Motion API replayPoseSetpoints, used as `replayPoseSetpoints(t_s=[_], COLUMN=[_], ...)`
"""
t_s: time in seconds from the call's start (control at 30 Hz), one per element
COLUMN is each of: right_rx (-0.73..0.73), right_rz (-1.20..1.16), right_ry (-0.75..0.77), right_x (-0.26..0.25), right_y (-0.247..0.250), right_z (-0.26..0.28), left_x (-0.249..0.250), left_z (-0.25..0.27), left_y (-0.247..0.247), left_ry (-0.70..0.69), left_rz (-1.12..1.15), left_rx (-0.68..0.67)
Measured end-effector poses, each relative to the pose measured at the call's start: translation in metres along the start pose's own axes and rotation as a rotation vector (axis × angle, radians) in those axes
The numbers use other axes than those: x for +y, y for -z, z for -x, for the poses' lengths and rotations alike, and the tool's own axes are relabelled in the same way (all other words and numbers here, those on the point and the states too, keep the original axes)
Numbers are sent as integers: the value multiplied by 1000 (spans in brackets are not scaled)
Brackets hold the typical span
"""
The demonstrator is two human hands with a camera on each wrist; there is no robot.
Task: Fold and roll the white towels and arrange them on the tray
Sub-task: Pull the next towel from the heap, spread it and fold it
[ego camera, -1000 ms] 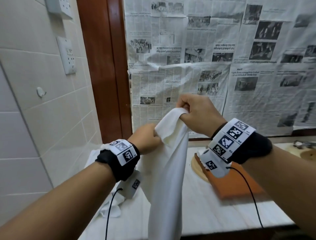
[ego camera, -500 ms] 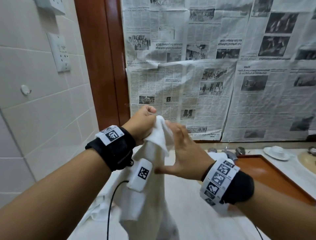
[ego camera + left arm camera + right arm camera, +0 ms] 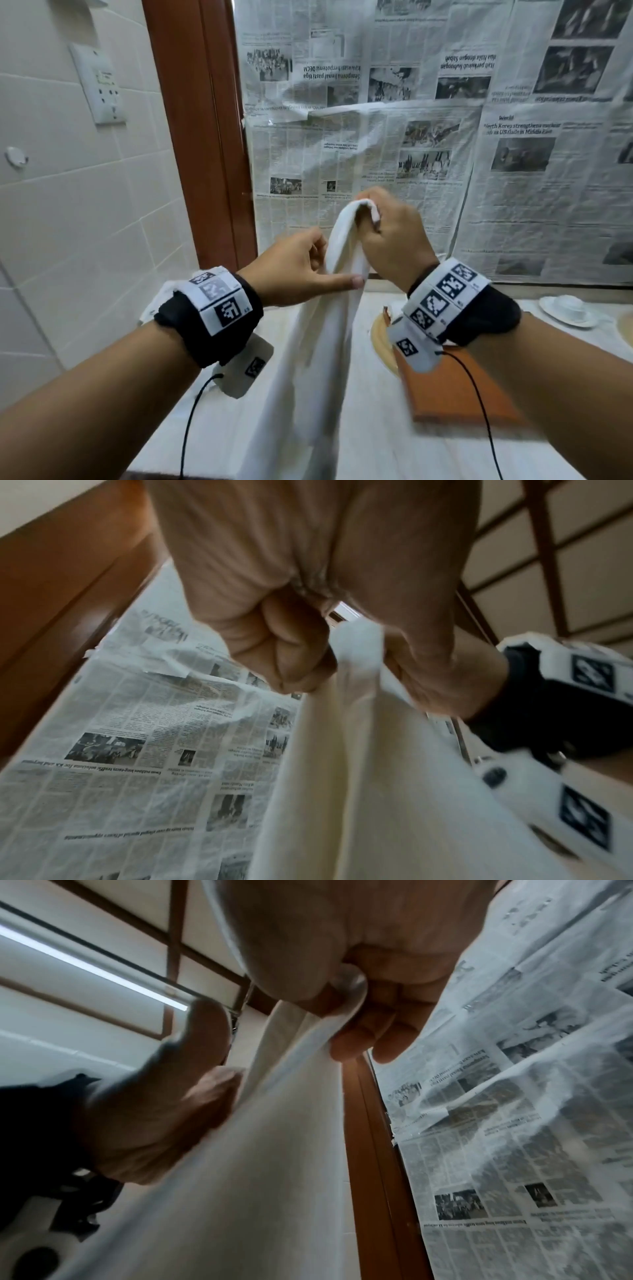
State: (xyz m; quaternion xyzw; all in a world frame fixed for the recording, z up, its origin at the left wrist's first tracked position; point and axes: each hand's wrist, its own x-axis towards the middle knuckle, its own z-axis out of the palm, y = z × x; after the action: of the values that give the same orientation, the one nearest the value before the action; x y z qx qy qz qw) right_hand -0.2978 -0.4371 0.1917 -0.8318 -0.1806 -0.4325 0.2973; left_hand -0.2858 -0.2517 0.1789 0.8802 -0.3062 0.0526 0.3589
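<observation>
my right hand (image 3: 390, 240) has taken the white towel's (image 3: 325, 325) top corner again; my left hand (image 3: 294, 270) now pinches its edge lower down, so i can spread it for folding.

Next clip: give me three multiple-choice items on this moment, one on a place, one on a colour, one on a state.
1. Where is the towel?
A. Hanging from the hands
B. Rolled on the tray
C. Flat on the counter

2. What colour is the tray?
A. Blue
B. Orange-brown
C. Black

3. What is the right hand doing?
A. Resting open
B. Gripping the towel's top
C. Holding a cup

Answers:
1 A, it drapes down from both hands.
2 B, seen under the right wrist.
3 B, fingers curl round the top fold; the left hand pinches lower.
</observation>
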Motion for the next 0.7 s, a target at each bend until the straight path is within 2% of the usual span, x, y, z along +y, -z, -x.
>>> replayPoseSetpoints(t_s=[0.1, 0.2, 0.3, 0.37, 0.43, 0.5, 0.57, 0.63, 0.7], right_rx=[-82, -110, -163, -209, -258, -333, -344, -364, -507], right_rz=[-22, -60, -39, -11, 18, 48, -60, -155, -168], right_ry=[22, 5, -73, -149, -256, -402, -580, -700, -734], right_x=[-6, -9, 1, 14, 31, 54, 72, 83, 85], right_y=[2, 8, 16, 22, 25, 25, 22, 17, 7], right_z=[2, 8, 15, 21, 31, 49, 73, 100, 128], left_x=[-1, -3, -17, -33, -53, -79, -109, -130, -139], left_z=[1, 3, 10, 19, 31, 46, 63, 79, 90], left_y=[-9, -19, -34, -44, -50, -55, -60, -65, -68], left_ry=[51, 57, 124, 139, 107, 86, 126, 180, 214], left_rz=[-26, 50, 249, 365, 227, -36, -193, -277, -279], left_rx=[-41, 4, 97, 110, 54, -21, -77, -114, -143])
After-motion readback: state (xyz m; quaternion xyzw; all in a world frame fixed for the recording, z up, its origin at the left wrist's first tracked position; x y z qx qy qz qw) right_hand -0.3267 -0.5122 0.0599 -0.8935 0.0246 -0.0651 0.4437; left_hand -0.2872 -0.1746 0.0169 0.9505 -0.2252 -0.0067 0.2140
